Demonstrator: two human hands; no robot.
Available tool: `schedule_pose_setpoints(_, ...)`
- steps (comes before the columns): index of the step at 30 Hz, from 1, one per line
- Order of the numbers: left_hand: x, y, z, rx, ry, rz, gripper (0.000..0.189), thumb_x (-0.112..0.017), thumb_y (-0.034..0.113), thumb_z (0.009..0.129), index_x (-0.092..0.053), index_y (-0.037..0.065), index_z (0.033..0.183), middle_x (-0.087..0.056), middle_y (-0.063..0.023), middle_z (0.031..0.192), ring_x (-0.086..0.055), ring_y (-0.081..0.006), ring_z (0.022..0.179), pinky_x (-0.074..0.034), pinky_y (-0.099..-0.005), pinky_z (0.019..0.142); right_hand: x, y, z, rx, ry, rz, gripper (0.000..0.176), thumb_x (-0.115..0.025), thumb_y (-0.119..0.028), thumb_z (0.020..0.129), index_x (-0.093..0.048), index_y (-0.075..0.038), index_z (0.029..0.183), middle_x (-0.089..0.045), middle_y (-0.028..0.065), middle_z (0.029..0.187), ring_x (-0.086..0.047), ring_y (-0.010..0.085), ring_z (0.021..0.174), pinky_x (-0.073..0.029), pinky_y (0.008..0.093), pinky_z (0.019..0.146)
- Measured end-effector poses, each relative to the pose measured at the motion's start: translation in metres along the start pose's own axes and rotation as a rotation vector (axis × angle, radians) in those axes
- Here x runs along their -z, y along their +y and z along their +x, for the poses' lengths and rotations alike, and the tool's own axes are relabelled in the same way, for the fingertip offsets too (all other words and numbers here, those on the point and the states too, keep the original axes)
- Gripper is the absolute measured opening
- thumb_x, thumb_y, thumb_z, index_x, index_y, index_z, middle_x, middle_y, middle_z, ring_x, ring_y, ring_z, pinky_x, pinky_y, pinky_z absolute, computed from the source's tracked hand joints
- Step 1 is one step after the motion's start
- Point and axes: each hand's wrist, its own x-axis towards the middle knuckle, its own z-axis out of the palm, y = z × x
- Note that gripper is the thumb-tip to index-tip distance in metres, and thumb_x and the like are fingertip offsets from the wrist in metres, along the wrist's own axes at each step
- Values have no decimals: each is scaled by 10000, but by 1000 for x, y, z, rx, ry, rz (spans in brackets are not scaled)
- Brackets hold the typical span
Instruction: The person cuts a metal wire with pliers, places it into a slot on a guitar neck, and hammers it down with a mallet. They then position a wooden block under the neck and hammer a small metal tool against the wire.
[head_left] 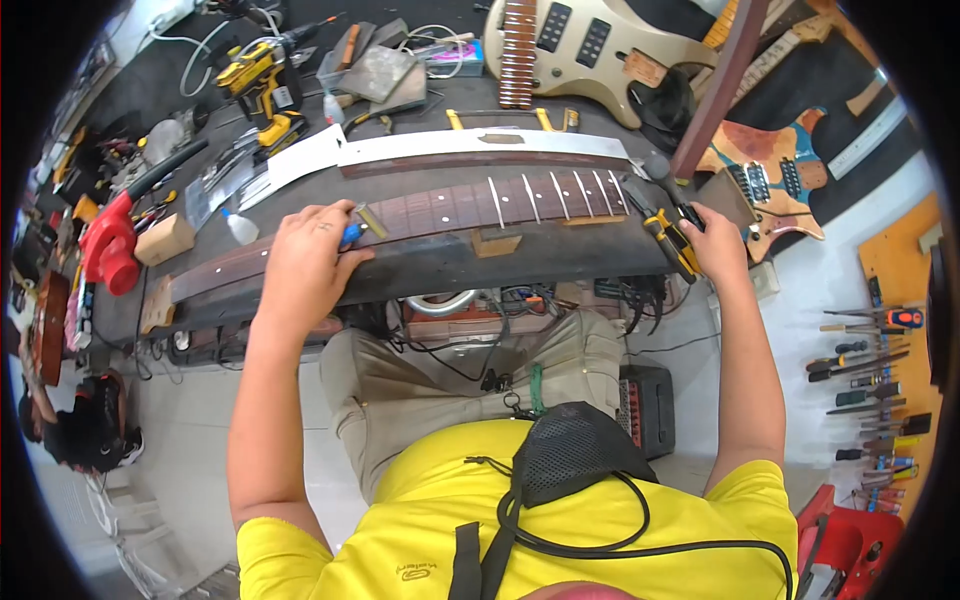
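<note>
A guitar neck point(425, 212) with a dark fretboard and pale dot inlays lies lengthwise along the bench edge. Several bright frets cross its right part. My left hand point(312, 255) rests over the neck's left half, fingers closed around a small tool point(352, 234) with a blue part and a brass-coloured bar. Past the neck's right end, my right hand point(718, 243) is closed on a black-handled tool point(690, 214), its far end hard to make out. Just left of that hand lie pliers point(668, 242) with yellow and black handles. A small wood block point(496, 242) sits at the neck's near side.
Behind the neck lie a long white strip point(480, 147) and a yellow-framed saw point(515, 120). A cordless drill point(262, 90), red blower point(110, 245) and white-capped bottle point(240, 228) stand left. Guitar bodies point(600, 50) are at the back right. Tools hang on a wooden panel point(910, 370).
</note>
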Motion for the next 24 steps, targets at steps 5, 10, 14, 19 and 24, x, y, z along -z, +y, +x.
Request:
schedule_pose_setpoints(5, 20, 13, -2, 81, -26, -9, 563, -871, 169, 801, -656, -21, 1285, -729, -175, 1140, -658, -381, 1105, -481, -463, 990, -7, -13, -3, -36, -13, -159, 397, -737, -328, 968, -746, -134, 1314, -763, 212, 1139, -704, 405, 1115, -547, 496, 937)
schedule_pose_setpoints(10, 43, 12, 4, 140, 45, -100, 578, -907, 120, 746, -688, 64, 1278, -735, -152, 1092, -647, -388, 1039, -504, -462, 936, -51, -76, -51, 466, 348, 218, 294, -762, -274, 910, -707, -51, 1093, -666, 130, 991, -614, 346, 998, -485, 472, 924)
schedule_pose_setpoints(14, 68, 22, 6, 215, 95, -201, 550, -902, 75, 735, -707, 61, 1249, -721, -152, 1045, -647, -342, 941, -520, -409, 817, -71, -165, -80, 461, 91, 519, 711, -822, -505, 853, -621, 13, 1296, -659, 183, 1162, -580, 368, 1175, -462, 482, 1063)
schedule_pose_setpoints(19, 86, 24, -8, 222, 86, -218, 633, -911, 40, 682, -703, 58, 1279, -659, -112, 949, -544, -262, 752, -494, -345, 731, -84, -200, -54, 278, -243, 379, 848, -803, -578, 824, -610, 74, 1331, -674, 263, 1279, -609, 386, 1255, -466, 475, 1097)
schedule_pose_setpoints(24, 106, 30, -30, 274, 38, -215, 662, -936, 98, 655, -707, 49, 1274, -686, -125, 996, -630, -296, 876, -514, -376, 800, -135, -125, 5, 624, 203, 612, 614, -837, -395, 818, -690, -66, 1315, -742, 144, 1247, -690, 342, 1195, -517, 456, 1079)
